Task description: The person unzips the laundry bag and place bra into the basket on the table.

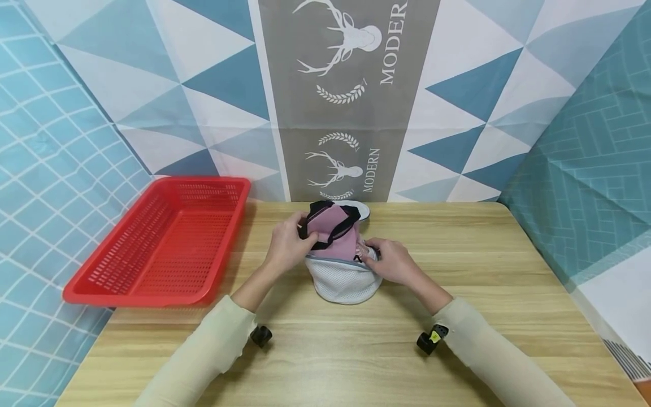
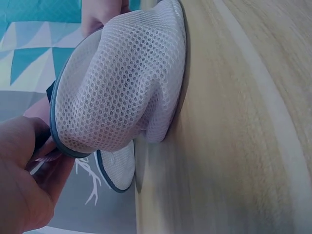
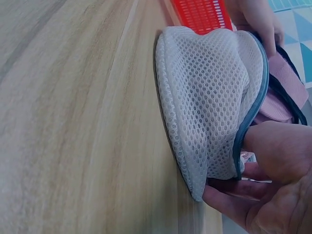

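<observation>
A white mesh laundry bag (image 1: pixel 346 284) with a grey-blue zipper edge stands unzipped on the wooden table. Out of its opening rises a folded pink cloth item (image 1: pixel 342 247) with black bands. My left hand (image 1: pixel 289 244) pinches the black-edged left side of this item between thumb and fingers. At the bag's right rim my right hand (image 1: pixel 394 261) grips the mesh edge, with the thumb on the zipper side and fingers behind, as the right wrist view shows. The bag's round flap (image 2: pixel 118 165) lies folded back behind it. Whatever sits deeper in the bag is hidden by the mesh.
A red perforated plastic basket (image 1: pixel 224 265) stands at the table's left side, close to the tiled-pattern wall covering. Behind the table's far edge hangs a patterned cloth (image 1: pixel 341 113) with deer heads and triangles. Small black devices (image 1: pixel 261 336) sit at both wrists.
</observation>
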`<state>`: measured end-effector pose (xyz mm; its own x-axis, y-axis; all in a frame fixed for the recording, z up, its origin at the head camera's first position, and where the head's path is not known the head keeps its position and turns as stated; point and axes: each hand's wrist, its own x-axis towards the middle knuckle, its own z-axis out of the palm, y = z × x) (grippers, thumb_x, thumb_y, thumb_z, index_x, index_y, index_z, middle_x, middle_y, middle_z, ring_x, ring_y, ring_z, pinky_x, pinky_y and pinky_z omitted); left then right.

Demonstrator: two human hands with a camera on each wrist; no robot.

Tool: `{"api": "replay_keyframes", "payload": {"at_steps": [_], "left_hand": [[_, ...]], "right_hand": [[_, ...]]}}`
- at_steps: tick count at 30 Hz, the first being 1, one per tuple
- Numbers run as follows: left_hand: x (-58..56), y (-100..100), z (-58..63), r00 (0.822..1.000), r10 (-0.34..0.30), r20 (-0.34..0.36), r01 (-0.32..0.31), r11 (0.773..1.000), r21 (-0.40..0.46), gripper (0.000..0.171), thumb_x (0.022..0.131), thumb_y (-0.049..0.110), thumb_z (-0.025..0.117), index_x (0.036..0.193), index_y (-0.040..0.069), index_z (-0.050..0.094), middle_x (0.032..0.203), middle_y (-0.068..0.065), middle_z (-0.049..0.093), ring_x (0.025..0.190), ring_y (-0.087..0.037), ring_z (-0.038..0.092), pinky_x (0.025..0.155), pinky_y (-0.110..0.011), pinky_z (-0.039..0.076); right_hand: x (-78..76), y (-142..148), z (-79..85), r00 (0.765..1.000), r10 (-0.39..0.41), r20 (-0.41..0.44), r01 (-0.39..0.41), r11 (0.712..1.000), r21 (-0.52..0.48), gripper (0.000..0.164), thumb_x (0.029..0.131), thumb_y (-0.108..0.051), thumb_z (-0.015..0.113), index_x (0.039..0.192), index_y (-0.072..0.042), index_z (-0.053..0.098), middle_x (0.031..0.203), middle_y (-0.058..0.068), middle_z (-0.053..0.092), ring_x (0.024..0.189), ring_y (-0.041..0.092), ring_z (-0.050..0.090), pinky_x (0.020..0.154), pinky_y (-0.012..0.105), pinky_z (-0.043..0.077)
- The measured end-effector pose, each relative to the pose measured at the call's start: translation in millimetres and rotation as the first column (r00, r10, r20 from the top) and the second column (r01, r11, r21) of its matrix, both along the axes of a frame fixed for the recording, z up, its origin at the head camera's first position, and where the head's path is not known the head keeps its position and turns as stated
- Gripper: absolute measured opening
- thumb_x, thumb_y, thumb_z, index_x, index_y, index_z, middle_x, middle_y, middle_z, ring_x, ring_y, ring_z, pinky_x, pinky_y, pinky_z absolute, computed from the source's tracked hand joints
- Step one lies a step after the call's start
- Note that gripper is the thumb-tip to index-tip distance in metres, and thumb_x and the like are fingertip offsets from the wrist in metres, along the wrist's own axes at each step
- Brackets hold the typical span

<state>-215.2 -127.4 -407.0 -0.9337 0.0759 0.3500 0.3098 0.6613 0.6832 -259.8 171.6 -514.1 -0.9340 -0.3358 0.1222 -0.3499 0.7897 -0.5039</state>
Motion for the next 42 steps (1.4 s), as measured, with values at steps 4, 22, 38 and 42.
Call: {"api": "replay_keyframes", "payload": {"at_steps": [4,22,38,42], "left_hand": [[-0.4,-1.5,4.7,1.0,0.009,0.006,-0.009,1.0,0.001,0.036,0.092,0.012,0.078,0.126,0.0,0.073,0.108,-0.021,0.082,0.093,-0.035,0.074,0.083,-0.041,0.056],[-6.2,-9.1,30.6,1.0,0.009,0.018,-0.01,0.999,0.036,0.035,0.091,0.011,0.078,0.124,0.002,0.074,0.108,-0.022,0.082,0.085,-0.03,0.07,0.076,-0.03,0.051],[-9.6,-22.1,53.7,0.998,0.038,-0.055,-0.033,0.996,0.088,0.034,0.093,0.011,0.075,0.124,-0.002,0.073,0.104,-0.024,0.08,0.082,-0.031,0.068,0.074,-0.028,0.049],[-11.7,-26.0,56.7,0.993,0.084,-0.079,-0.077,0.993,0.087,0.031,0.094,0.014,0.075,0.122,0.001,0.074,0.102,-0.023,0.08,0.084,-0.033,0.068,0.075,-0.031,0.048]], "right_hand": [[1.0,-1.6,1.2,1.0,0.0,-0.003,0.0,1.0,0.006,0.049,0.1,-0.042,0.08,0.141,-0.016,0.078,0.125,0.004,0.085,0.117,0.027,0.079,0.1,0.052,0.063],[5.1,0.5,2.9,1.0,-0.008,0.002,0.008,1.0,-0.009,0.051,0.1,-0.039,0.08,0.143,-0.013,0.076,0.131,0.01,0.084,0.125,0.032,0.079,0.106,0.055,0.063],[3.7,0.2,0.0,1.0,0.011,-0.016,-0.011,1.0,-0.006,0.051,0.1,-0.04,0.08,0.143,-0.013,0.076,0.131,0.008,0.085,0.124,0.031,0.08,0.106,0.055,0.063],[3.1,1.3,-2.2,1.0,0.007,-0.025,-0.007,1.0,-0.002,0.049,0.1,-0.041,0.08,0.141,-0.015,0.078,0.128,0.006,0.086,0.119,0.027,0.081,0.102,0.053,0.064]]}}
